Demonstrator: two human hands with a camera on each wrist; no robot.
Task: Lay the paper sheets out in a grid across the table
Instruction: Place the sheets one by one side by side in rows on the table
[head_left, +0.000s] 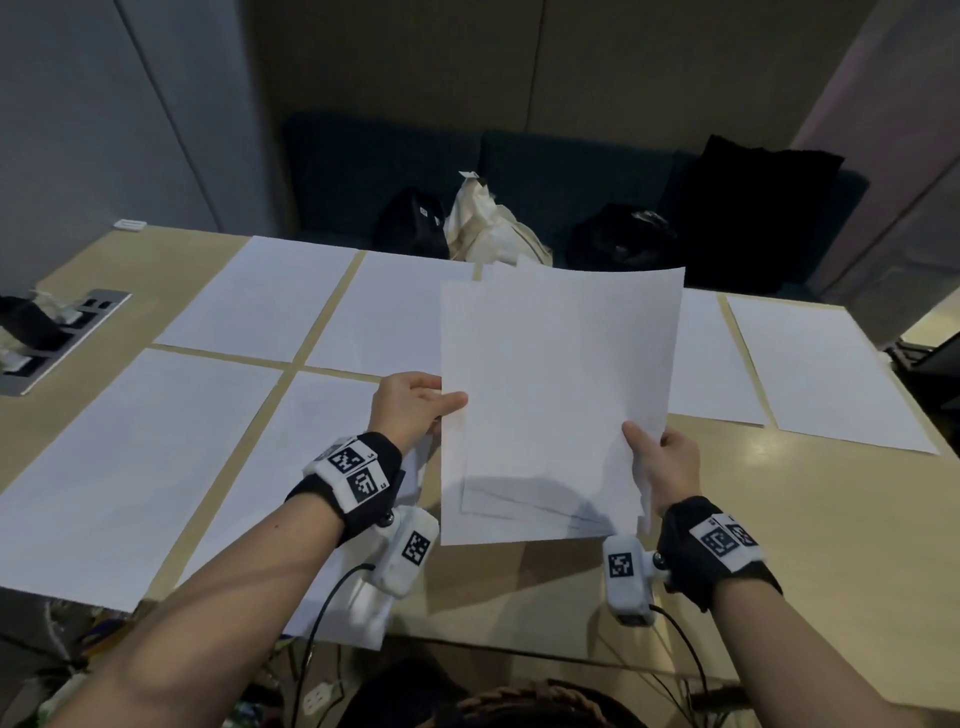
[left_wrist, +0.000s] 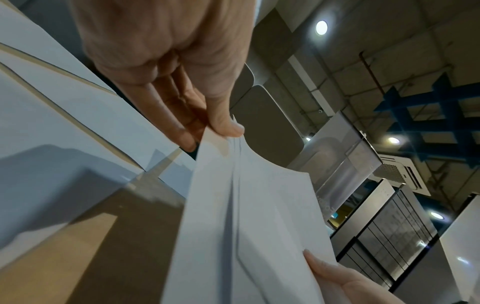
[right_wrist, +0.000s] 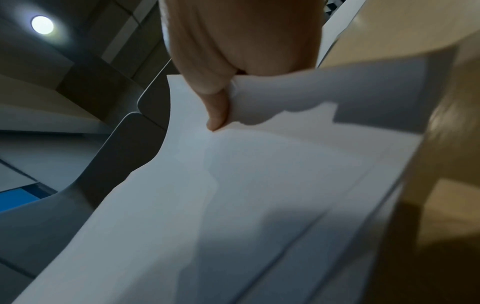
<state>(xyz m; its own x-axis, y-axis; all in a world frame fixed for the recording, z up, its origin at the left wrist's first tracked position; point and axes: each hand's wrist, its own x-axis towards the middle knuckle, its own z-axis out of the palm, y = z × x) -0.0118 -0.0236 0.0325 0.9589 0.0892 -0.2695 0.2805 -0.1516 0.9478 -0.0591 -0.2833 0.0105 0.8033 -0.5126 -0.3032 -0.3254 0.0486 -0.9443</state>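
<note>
While the left hand (head_left: 410, 402) and right hand (head_left: 670, 465) pinch opposite side edges of a loose stack of white paper sheets (head_left: 556, 400) between thumb and fingers (left_wrist: 182, 123), it hangs above the bare near-right stretch of the pale wooden desk (head_left: 810, 545), beside flat white sheets laid in rows (head_left: 270, 296).

Sheets (head_left: 270, 296) lie side by side on the table (head_left: 810, 545), bags (head_left: 488, 223) behind.

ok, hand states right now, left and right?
Left hand: pinches the paper stack's left edge.
Right hand: grips the stack's lower right edge.
</note>
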